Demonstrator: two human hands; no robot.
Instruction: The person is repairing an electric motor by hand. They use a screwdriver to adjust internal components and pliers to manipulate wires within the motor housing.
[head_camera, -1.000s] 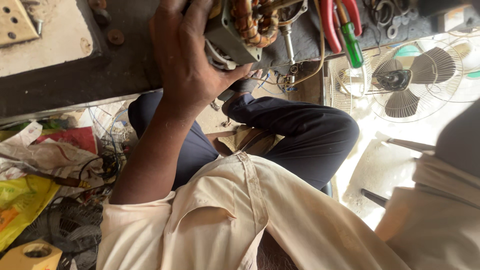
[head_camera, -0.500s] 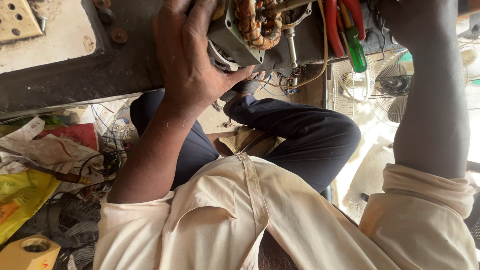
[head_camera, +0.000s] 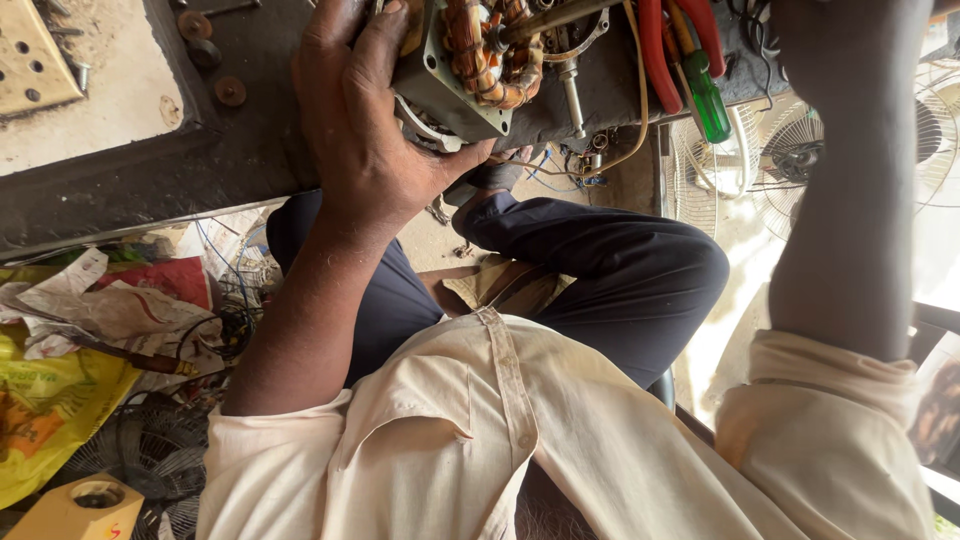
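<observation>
My left hand (head_camera: 370, 130) grips a grey motor stator (head_camera: 455, 90) with copper windings, pressed against the edge of the dark workbench (head_camera: 150, 180). A metal rod (head_camera: 560, 15) lies across the top of the windings. My right arm rises at the right, and my right hand (head_camera: 850, 50) is at the top edge, beyond red-handled pliers (head_camera: 652, 50) and a green screwdriver (head_camera: 707, 100). Its fingers are cut off by the frame, so what it holds is hidden.
A cream perforated plate (head_camera: 30, 60) and round washers (head_camera: 230, 92) lie on the bench at the left. Wire fan guards (head_camera: 800, 150) stand on the floor at the right. A yellow bag (head_camera: 40, 420), crumpled paper and wires litter the floor at the left.
My right arm has come in from the right and reached up to the bench's top right. My left hand kept its hold on the stator.
</observation>
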